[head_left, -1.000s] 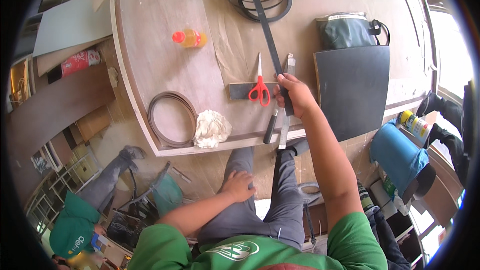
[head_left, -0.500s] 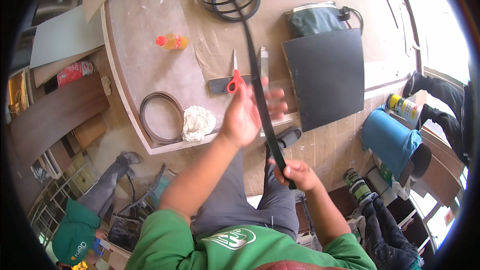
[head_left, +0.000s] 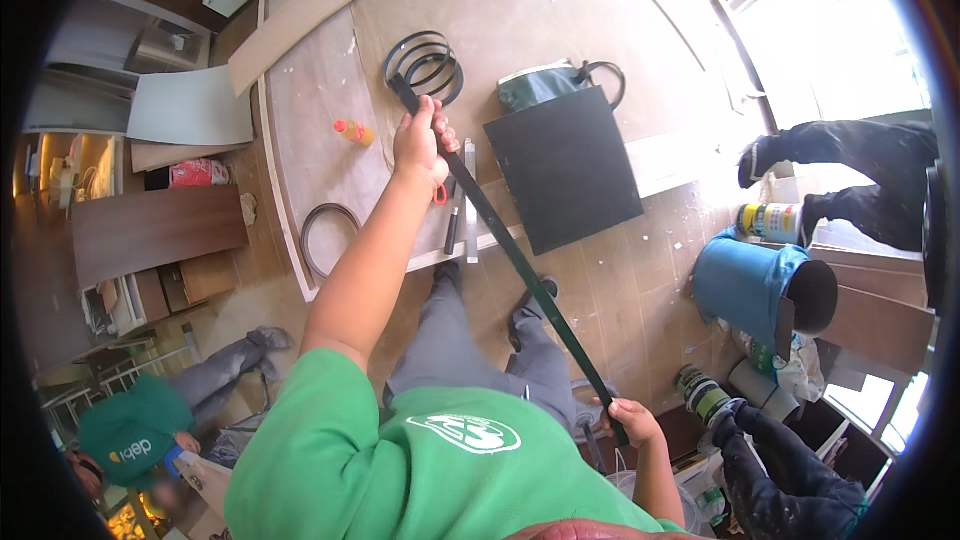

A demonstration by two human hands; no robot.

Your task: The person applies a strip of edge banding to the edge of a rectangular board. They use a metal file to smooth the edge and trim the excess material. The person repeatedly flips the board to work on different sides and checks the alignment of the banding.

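Observation:
A long black edging strip [head_left: 522, 258] runs slantwise between my two hands. My left hand [head_left: 424, 148], arm stretched forward over the table, has its fingers closed round the strip near the coil [head_left: 425, 68] from which it comes. Close to my body on the right, my right hand [head_left: 634, 422] pinches the strip near its free end. Beside the strip, below my left hand, show the red handle of the scissors [head_left: 440, 196], a dark pen-like tool [head_left: 452, 232] and a pale metal ruler or blade [head_left: 471, 240]. The scissors are mostly hidden by my hand and the strip.
On the table [head_left: 310, 165] lie a black square panel [head_left: 562, 170], a dark green bag [head_left: 540, 90], an orange drink bottle [head_left: 355, 133] and a brown coil [head_left: 330, 240]. A blue-covered bin [head_left: 740, 285] and paint cans stand right. Other people are at both sides.
My left hand has gone from open beside the strip to gripping it further forward, near the coil. My right hand has moved right and back with the free end. The view has shifted.

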